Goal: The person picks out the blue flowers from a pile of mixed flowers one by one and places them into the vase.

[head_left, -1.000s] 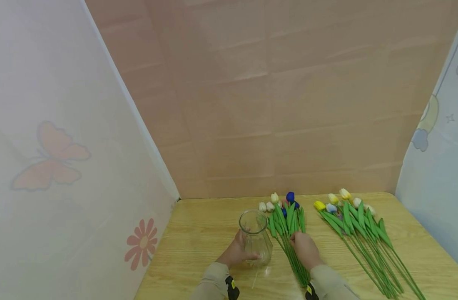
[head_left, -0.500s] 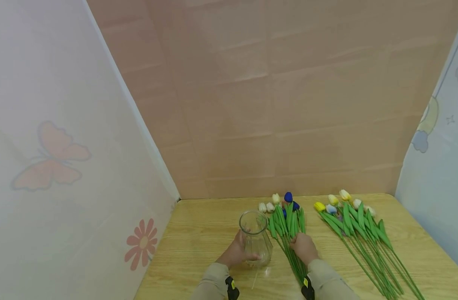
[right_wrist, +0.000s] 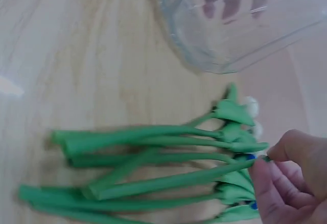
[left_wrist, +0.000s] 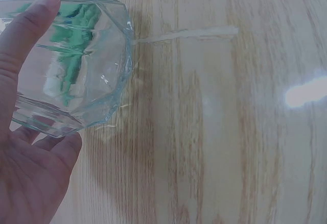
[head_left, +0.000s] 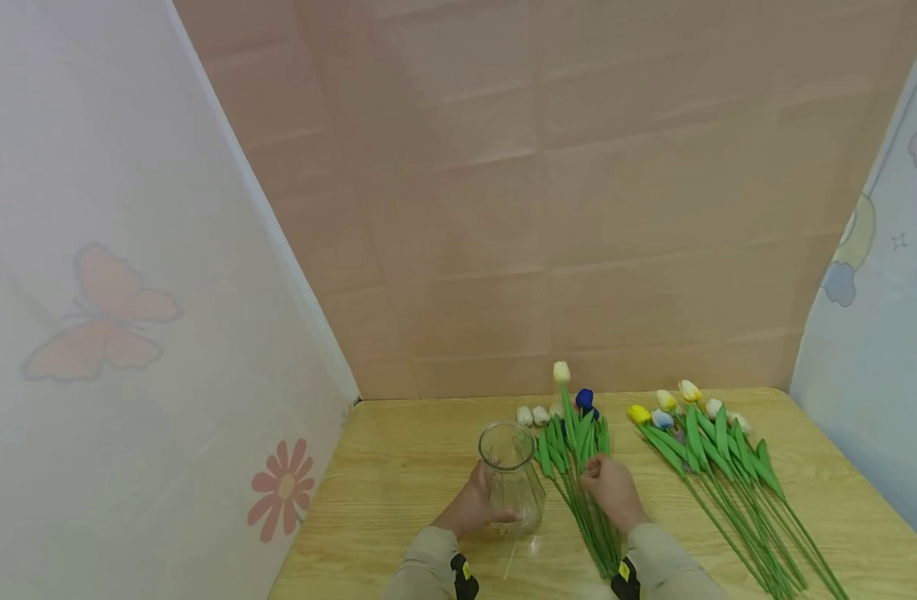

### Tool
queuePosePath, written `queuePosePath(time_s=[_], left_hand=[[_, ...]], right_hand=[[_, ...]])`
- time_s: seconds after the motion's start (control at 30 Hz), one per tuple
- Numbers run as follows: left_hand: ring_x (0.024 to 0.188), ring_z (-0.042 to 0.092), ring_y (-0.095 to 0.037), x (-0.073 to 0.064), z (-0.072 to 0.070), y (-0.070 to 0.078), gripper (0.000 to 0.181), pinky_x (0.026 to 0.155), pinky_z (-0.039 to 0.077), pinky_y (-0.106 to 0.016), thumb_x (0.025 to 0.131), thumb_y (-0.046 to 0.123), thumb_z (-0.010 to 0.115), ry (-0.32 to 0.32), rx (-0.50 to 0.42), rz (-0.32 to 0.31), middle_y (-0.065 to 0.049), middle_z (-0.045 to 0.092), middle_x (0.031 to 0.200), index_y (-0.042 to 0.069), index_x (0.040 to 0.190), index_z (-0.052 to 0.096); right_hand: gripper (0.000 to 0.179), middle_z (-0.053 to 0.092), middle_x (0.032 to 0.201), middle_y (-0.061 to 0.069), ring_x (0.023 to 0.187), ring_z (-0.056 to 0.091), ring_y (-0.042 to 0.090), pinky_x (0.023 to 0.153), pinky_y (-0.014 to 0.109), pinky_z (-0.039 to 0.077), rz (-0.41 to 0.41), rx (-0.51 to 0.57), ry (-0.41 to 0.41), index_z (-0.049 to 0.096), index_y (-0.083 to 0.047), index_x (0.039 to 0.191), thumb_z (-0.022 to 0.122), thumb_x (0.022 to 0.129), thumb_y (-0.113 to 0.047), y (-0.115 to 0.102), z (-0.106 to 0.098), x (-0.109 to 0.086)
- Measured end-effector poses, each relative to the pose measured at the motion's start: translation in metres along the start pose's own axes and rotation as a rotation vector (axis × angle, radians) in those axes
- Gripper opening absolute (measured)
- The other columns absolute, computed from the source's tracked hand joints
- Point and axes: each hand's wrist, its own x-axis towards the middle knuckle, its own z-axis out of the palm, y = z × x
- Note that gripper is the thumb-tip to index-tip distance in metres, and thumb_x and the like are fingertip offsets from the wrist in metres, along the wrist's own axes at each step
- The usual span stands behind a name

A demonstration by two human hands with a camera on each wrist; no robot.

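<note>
A clear faceted glass vase [head_left: 528, 498] stands on the table, empty, with its round mouth up. My left hand [head_left: 476, 505] grips its side, the thumb across the near face in the left wrist view. Beside it to the right lies a bunch of artificial tulips [head_left: 554, 457] with white, blue and pink heads. My right hand [head_left: 614, 493] pinches the green stem [right_wrist: 173, 181] of one tulip between thumb and fingertip. That tulip's cream head [head_left: 561, 372] stands higher than the others, overlapping the back wall in the head view.
A second bunch of tulips [head_left: 729, 492], with yellow, white and pale blue heads, lies spread on the right of the wooden table [head_left: 383, 467]. A brown backdrop [head_left: 458, 250] rises behind, with patterned white panels [head_left: 166, 400] at both sides.
The cream tulip in my right hand has risen above the rest of the bunch. My right hand has lifted slightly; the left hand and the vase stay put.
</note>
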Motion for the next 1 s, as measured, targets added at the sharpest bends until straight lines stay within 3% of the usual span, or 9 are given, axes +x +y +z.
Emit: queuePosePath(time_s=[0.2, 0.33, 0.47, 0.6, 0.77, 1.0], left_hand=[[0.142, 0.026, -0.045, 0.001, 0.000, -0.001, 0.111, 0.111, 0.034, -0.055, 0.076, 0.029, 0.084, 0.002, 0.007, -0.010, -0.015, 0.021, 0.158, 0.013, 0.154, 0.007], [0.141, 0.028, -0.046, 0.002, 0.000, -0.002, 0.113, 0.109, 0.035, -0.056, 0.075, 0.029, 0.084, 0.005, 0.022, -0.012, -0.016, 0.021, 0.158, 0.010, 0.154, 0.005], [0.140, 0.029, -0.047, 0.002, 0.000, -0.004, 0.115, 0.108, 0.037, -0.056, 0.075, 0.030, 0.084, 0.009, 0.037, -0.011, -0.016, 0.021, 0.158, 0.013, 0.155, 0.004], [0.139, 0.029, -0.047, 0.001, 0.000, -0.003, 0.115, 0.108, 0.037, -0.056, 0.074, 0.031, 0.085, 0.013, 0.037, -0.013, -0.017, 0.022, 0.157, 0.011, 0.154, 0.005], [0.140, 0.029, -0.047, 0.000, -0.001, -0.001, 0.115, 0.109, 0.036, -0.055, 0.074, 0.032, 0.084, 0.013, 0.058, -0.014, -0.017, 0.023, 0.157, 0.010, 0.154, 0.004], [0.142, 0.024, -0.045, 0.000, -0.001, -0.002, 0.117, 0.112, 0.032, -0.055, 0.074, 0.031, 0.084, 0.001, 0.017, -0.011, -0.017, 0.023, 0.157, 0.013, 0.155, 0.001]], right_hand=[[0.034, 0.068, 0.087, 0.011, 0.067, 0.063, 0.019, 0.055, 0.030, 0.050, -0.084, -0.004, 0.092, 0.058, 0.006, 0.121, 0.063, 0.090, -0.003, -0.015, -0.029, -0.003], [0.038, 0.069, 0.090, 0.015, 0.076, 0.067, 0.026, 0.059, 0.035, 0.055, -0.155, -0.069, 0.203, 0.058, 0.001, 0.128, 0.065, 0.090, -0.005, -0.020, -0.053, -0.005], [0.038, 0.068, 0.091, 0.018, 0.080, 0.067, 0.032, 0.060, 0.039, 0.057, -0.220, -0.118, 0.318, 0.060, 0.000, 0.127, 0.065, 0.090, -0.002, -0.010, -0.073, -0.005], [0.036, 0.065, 0.087, 0.020, 0.065, 0.063, 0.026, 0.048, 0.031, 0.049, -0.247, -0.190, 0.384, 0.062, 0.002, 0.123, 0.066, 0.088, 0.000, 0.010, -0.088, -0.007], [0.031, 0.063, 0.078, 0.014, 0.048, 0.043, 0.013, 0.041, 0.025, 0.032, -0.198, -0.259, 0.326, 0.063, 0.005, 0.120, 0.063, 0.089, 0.001, 0.037, -0.097, -0.013], [0.029, 0.066, 0.076, 0.015, 0.048, 0.049, 0.012, 0.041, 0.026, 0.038, -0.071, -0.348, 0.168, 0.062, 0.012, 0.117, 0.062, 0.089, 0.001, 0.065, -0.094, -0.022]])
